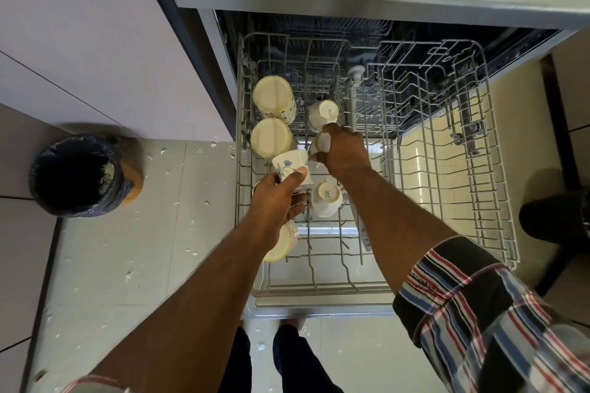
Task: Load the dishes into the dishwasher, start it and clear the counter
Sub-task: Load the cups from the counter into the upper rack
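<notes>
Looking down thru the head cam, you've got both arms reaching into the pulled-out dishwasher rack. Your left hand is curled round a white cup w/ blue flower print, held tilted just above the rack's left side, thumb across its wall. Your right hand sits at 1 o'clock from it, fingers pinching a small white cup at the wires. At 12 o'clock from that hand, another white cup stands bottom-up; one more lies at 6 o'clock, touching the rack. Two cream tumblers sit upside down at 10 o'clock, side by side. A cream dish shows partly under your left wrist. Bin w/ dark liner stands on the floor at 9 o'clock, well apart.
</notes>
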### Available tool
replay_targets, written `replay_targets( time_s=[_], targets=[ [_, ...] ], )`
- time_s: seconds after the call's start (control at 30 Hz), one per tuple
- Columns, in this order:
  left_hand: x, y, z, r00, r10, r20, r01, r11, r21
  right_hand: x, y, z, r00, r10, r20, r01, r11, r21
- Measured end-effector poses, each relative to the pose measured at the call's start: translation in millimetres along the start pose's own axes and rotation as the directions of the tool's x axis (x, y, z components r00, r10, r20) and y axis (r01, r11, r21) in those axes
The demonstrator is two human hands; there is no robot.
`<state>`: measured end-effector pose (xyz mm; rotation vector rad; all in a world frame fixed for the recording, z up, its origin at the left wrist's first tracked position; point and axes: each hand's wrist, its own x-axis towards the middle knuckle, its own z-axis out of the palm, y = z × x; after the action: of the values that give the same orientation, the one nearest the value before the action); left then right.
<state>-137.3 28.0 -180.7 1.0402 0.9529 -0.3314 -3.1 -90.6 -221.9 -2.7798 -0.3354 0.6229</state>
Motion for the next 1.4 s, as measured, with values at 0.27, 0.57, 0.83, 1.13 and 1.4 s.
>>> replay_targets(
  time_s=[0.27,0.57,0.83,1.13,1.4],
  targets=[
    [-4.0,0.8,1.5,1.0,-0.006,-0.008,0.006,1.0,0.0,-3.7,11.6,-7.8,0.99,0.008,0.139,-0.014,0.999,0.046],
    [-13.8,3.3,5.5,1.0,-0.001,-0.014,0.001,1.0,0.009,-57.6,19.7,-14.1,0.98,0.02,0.198,-0.045,0.991,0.123],
    [-19.0,1.2,6.3,0.999,0.01,-0.041,-0.008,1.0,0.03,-90.4,24.8,3.8,0.973,-0.08,0.218,0.138,0.955,-0.264],
    [-22.7,-5.2,0.1,0.999,0.024,-0.046,-0.021,0.999,0.05,-86.4,26.5,14.9,0.978,-0.079,0.195,0.134,0.947,-0.291],
    [-26.7,-6.6,-3.4,0.998,0.039,-0.043,-0.037,0.998,0.051,-85.3,23.8,13.2,0.996,-0.051,0.071,0.065,0.976,-0.207]
  ],
)
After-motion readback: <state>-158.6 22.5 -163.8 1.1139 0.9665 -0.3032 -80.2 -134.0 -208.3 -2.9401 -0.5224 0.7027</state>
